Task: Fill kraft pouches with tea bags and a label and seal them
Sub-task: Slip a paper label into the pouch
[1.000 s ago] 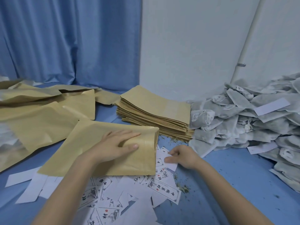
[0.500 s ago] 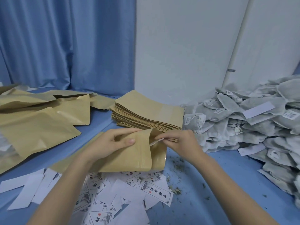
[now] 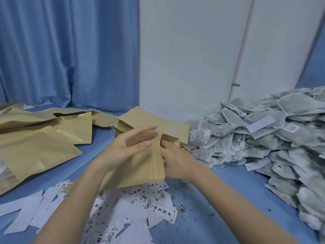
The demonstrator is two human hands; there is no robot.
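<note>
Table (image 3: 219,199): blue top, tea crumbs scattered nr my right forearm.
Tea bags (image 3: 274,141): big grey heap, right side, against the wall; white slips mixed in.
Filled pouches (image 3: 35,147): loose kraft pile far left, overlapping each other.
Empty stack (image 3: 175,125): flat pouches, centre back, just behind my hands.
Labels (image 3: 123,208): printed white cards spread on table below the pouch, some face down.
Pouch in hand (image 3: 140,166): one kraft pouch, lifted off the table, mouth end up toward the stack, bottom edge over the labels.
Left hand (image 3: 130,147): fingers straight, laid flat along the pouch's left face; not gripping, just bracing it.
Right hand (image 3: 174,159): fingers curled at the mouth, pinching the right lip; top corner folded over my fingertips. Can't tell if a label is tucked in there.
Step (my read): opening the mouth, prob. before loading bags; nothing visibly inside yet.
Risk 1: left only braces, so a hard tug w/ right could slide the pouch out, onto the labels.
Risk 2: bent corner may crease the seal strip → poor seal later.
Risk 3: crumbs nearby could get into the strip.
</note>
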